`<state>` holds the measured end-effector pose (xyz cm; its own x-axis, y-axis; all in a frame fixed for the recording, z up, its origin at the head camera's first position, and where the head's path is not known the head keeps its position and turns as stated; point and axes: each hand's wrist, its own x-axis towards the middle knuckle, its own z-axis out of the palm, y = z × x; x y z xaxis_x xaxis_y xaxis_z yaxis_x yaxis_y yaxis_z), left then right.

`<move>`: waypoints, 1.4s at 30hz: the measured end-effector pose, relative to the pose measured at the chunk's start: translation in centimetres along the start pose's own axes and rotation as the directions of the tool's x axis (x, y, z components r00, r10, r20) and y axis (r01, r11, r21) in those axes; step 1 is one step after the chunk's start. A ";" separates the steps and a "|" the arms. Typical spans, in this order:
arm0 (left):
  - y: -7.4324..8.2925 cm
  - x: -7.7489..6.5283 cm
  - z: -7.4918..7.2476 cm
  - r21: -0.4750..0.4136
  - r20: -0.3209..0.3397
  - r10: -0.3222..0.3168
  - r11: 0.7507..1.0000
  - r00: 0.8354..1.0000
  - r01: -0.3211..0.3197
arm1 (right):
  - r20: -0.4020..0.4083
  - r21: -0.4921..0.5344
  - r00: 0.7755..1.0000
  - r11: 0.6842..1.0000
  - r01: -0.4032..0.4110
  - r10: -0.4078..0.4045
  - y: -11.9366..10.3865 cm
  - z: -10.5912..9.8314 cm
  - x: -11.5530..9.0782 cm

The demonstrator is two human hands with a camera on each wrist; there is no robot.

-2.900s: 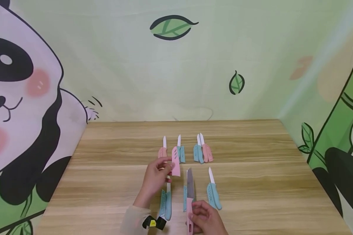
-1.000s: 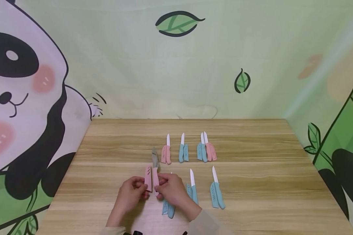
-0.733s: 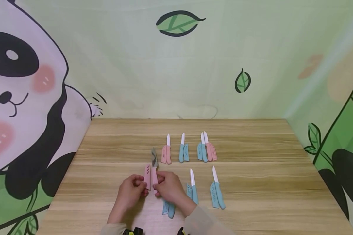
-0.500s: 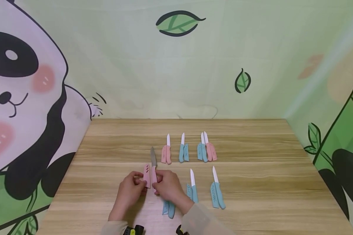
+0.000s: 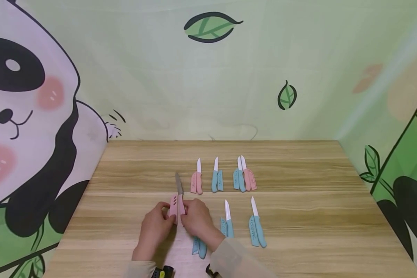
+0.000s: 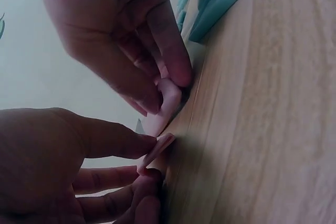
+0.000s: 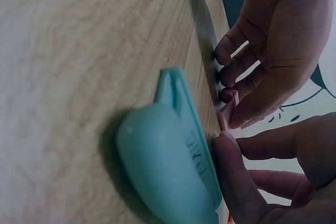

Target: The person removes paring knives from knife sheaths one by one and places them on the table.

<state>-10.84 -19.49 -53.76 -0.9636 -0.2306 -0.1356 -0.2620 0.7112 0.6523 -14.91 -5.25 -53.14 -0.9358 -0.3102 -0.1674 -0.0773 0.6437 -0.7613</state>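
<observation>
In the head view, my left hand (image 5: 155, 227) pinches a pink slotted knife sheath (image 5: 173, 206) between thumb and fingers, low over the table. My right hand (image 5: 199, 220) grips the pink handle of a grey-bladed knife (image 5: 179, 184) just to its right. Sheath and knife lie side by side, the blade pointing away and tilted slightly left. In the left wrist view, the sheath's end (image 6: 156, 153) is between my left fingers, close to the knife handle (image 6: 165, 106). The right wrist view shows a teal knife (image 7: 157, 156) beside my right hand.
On the wooden table (image 5: 299, 216), a teal knife with its sheath (image 5: 199, 247) is partly hidden under my right forearm. Two more teal sets, a middle one (image 5: 229, 227) and a right one (image 5: 257, 231), lie nearby. Behind is a row of pink (image 5: 199, 183) and teal (image 5: 214, 181) knives.
Since the earliest frame, both hands have brought the pink sheath and knife together at the left front. Over the last second they shifted slightly away from me, and the blade tip swung left.
</observation>
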 end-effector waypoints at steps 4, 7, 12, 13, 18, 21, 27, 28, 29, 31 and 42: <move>0.0 0.2 0.2 0.049 -0.013 0.006 0.999 1.000 -0.005 | 0.003 -0.034 1.000 0.999 0.029 -0.029 0.1 0.1 0.2; 0.0 0.4 0.4 0.078 -0.016 0.000 0.997 1.000 0.001 | -0.003 -0.071 0.999 0.997 0.043 -0.043 0.1 0.3 0.3; 0.2 0.4 0.4 0.090 -0.017 -0.012 0.996 1.000 0.013 | -0.003 -0.130 0.999 0.991 0.032 -0.032 0.1 0.5 0.4; 0.2 0.4 0.4 0.087 -0.015 -0.014 0.996 1.000 0.015 | -0.001 -0.135 1.000 0.990 0.024 -0.025 0.1 0.5 0.5; 0.3 0.3 0.4 0.072 -0.007 -0.003 0.997 1.000 0.003 | 0.009 -0.173 1.000 0.985 0.011 -0.009 0.0 0.6 0.5; 0.3 0.2 0.4 0.076 -0.007 0.010 0.997 1.000 -0.009 | 0.012 -0.199 1.000 0.980 0.021 -0.019 -0.1 0.5 0.5; 0.2 0.2 0.4 0.069 -0.001 0.014 0.998 1.000 -0.014 | 0.012 -0.214 0.999 0.976 0.035 -0.033 -0.1 0.5 0.6; 0.2 0.2 0.4 0.066 0.001 0.014 0.998 1.000 -0.014 | 0.012 -0.215 0.999 0.976 0.036 -0.034 -0.1 0.5 0.7; 0.2 0.2 0.3 0.064 0.002 0.015 0.998 1.000 -0.015 | 0.012 -0.215 0.999 0.976 0.036 -0.034 -0.1 0.6 0.7; 0.2 0.2 0.3 0.058 0.003 0.017 0.998 1.000 -0.017 | 0.011 -0.210 0.999 0.977 0.037 -0.035 -0.1 0.6 0.7; 0.2 0.2 0.0 0.063 0.006 0.008 0.998 1.000 -0.008 | -0.032 -0.100 0.999 0.994 0.030 -0.034 0.1 0.4 0.4</move>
<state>-11.10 -19.42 -53.63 -0.9658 -0.2209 -0.1355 -0.2572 0.7532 0.6055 -15.10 -5.63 -53.52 -0.9431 -0.3095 -0.1216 -0.1398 0.7010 -0.6994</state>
